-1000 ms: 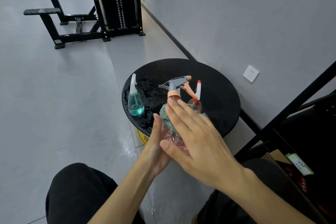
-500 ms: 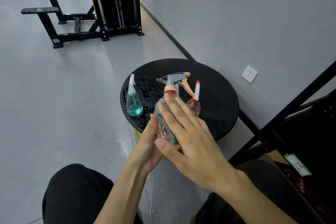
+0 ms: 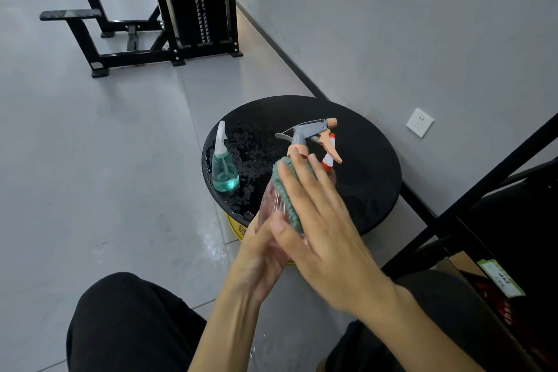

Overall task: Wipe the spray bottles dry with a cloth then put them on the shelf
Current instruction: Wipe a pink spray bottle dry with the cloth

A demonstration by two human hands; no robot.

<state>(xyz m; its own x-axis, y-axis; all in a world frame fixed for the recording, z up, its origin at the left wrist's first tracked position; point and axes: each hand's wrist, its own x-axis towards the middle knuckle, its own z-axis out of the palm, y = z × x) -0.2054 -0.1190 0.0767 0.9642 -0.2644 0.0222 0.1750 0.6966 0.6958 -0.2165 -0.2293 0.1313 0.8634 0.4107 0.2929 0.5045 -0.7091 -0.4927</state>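
Observation:
My left hand [image 3: 259, 254] grips the base of a clear pink spray bottle [image 3: 271, 199] with a grey and orange trigger head, held tilted above the front edge of a round black table [image 3: 371, 178]. With straight fingers, my right hand [image 3: 323, 232] presses a green cloth [image 3: 287, 193] flat against the bottle's side. A teal spray bottle [image 3: 224, 170] stands upright on the table's wet left part. Behind my fingers a small bottle with a red and white nozzle [image 3: 329, 151] is mostly hidden.
A black metal shelf frame [image 3: 483, 190] rises at the right, with a cardboard box [image 3: 471, 269] on its lower level. The grey wall with a socket [image 3: 419, 122] is close behind the table. A weight machine [image 3: 193, 9] and benches stand far back left. My knees are below.
My right hand with the cloth has slid up the pink bottle toward its neck. The bottle has been lifted a little and tilted, its trigger head now higher over the table.

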